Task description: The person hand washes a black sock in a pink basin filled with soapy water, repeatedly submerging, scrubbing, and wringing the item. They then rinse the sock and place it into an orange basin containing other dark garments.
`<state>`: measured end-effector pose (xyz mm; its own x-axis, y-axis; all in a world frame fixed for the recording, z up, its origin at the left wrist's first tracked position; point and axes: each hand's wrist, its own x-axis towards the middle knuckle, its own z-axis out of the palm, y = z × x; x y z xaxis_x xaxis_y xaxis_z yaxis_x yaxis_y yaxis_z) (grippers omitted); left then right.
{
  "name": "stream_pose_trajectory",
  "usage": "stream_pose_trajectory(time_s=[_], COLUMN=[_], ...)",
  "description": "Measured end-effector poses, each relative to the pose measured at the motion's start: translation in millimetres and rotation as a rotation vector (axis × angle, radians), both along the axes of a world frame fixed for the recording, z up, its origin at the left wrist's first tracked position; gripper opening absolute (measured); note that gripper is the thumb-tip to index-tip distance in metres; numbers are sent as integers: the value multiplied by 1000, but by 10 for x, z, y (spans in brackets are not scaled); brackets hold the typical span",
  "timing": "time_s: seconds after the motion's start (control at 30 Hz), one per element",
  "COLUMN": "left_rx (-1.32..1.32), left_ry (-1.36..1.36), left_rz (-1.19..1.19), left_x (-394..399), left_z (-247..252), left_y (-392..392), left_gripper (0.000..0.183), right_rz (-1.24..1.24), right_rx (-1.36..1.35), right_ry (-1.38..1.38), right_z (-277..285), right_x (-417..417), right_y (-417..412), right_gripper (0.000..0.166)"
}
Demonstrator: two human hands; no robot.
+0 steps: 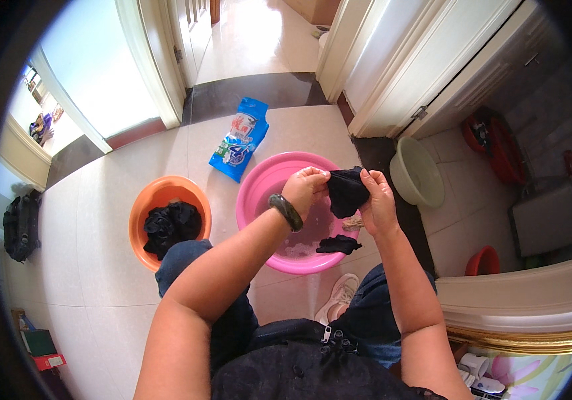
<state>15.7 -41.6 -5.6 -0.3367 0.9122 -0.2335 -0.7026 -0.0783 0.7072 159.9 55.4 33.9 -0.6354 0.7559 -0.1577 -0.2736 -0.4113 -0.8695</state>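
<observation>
A small black cloth [348,192], perhaps a sock, is stretched between my two hands above the right side of a pink plastic basin [256,175]. My left hand [308,189] pinches its left edge, a dark bangle on the wrist. My right hand [379,200] grips its right edge with the thumb on top. The basin holds cloudy, sudsy water. Another black cloth [338,244] lies over the basin's lower right rim, and a beige scrubber or bunched cloth [352,223] sits on the right rim.
An orange basin [136,235] with black clothes [172,225] stands left on the tiled floor. A blue detergent bag [241,140] lies behind the pink basin. Through the doorway at right are a pale green basin [418,172] and red basins [506,150]. A black bag [21,226] stands far left.
</observation>
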Motion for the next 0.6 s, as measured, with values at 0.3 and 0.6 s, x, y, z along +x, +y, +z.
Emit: stream_pose_trajectory(time_s=[0.3,0.6], left_rx=[-6,29], left_ry=[-113,454], left_rz=[-24,-120], left_x=[22,52], left_z=[137,54], left_y=[-8,7], left_gripper=[14,24], right_rz=[56,276], right_rx=[-72,42], right_ry=[100,-46], right_z=[12,163], right_x=[26,95], right_y=[35,-69], right_gripper=[19,37])
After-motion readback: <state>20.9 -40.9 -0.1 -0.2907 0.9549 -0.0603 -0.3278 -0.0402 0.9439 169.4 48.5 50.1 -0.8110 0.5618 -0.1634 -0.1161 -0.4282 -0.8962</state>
